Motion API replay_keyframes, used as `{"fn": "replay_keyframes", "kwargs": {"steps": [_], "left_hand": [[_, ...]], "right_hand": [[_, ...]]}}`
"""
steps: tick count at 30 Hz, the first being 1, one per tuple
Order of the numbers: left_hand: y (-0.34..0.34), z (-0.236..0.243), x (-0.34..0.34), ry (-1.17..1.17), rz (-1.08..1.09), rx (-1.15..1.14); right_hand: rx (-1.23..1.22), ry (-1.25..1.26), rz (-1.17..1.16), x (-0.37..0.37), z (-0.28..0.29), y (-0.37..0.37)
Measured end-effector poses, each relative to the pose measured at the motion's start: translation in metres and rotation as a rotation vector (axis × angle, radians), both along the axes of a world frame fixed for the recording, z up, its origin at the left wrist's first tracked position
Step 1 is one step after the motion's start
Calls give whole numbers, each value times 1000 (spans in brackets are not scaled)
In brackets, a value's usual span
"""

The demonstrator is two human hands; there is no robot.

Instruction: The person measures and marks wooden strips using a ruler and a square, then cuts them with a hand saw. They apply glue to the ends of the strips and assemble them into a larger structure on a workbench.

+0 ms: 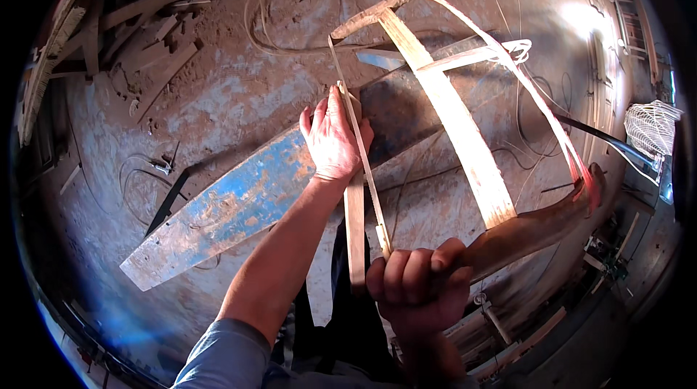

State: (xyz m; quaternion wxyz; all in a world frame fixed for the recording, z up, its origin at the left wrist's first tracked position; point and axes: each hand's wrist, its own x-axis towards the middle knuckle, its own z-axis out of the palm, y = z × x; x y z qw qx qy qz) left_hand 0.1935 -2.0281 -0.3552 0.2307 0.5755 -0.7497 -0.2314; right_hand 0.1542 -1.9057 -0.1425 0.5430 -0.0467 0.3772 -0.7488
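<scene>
The frame saw (465, 120) stands tilted over the blue plank (239, 204), with its thin blade (361, 164) running down between the two hands. It is a wooden frame with a pale middle bar, two end bars and a tight cord on the far side. It looks light but wide and easy to twist, so I judge it handles best when held by the near end bar, not by the flexible blade.

The right hand (421, 284) is closed in a full fist around the near end bar. The left hand (332, 138) lies flat with open fingers on a narrow wooden strip (354, 233), pressing it down beside the blade.

The plank is worn and dusty. Around it there are sawdust, wood scraps (138, 18) at the upper left and a wire basket (651, 127) at the right.
</scene>
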Motion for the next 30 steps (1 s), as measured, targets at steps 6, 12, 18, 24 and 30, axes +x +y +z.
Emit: {"fn": "replay_keyframes", "kwargs": {"steps": [6,12,18,24,30], "left_hand": [[0,5,0,-3,-15,35],[2,5,0,5,-23,29],[2,3,1,-33,-27,60],[28,10,12,-159,-92,118],[27,12,9,-113,-77,137]], "right_hand": [[42,-8,-39,3,-22,-17],[-7,-72,-61,5,-34,-25],[20,-54,-81,1,-58,-24],[135,-73,-188,6,-51,-27],[121,-133,-154,2,-39,-15]]}}
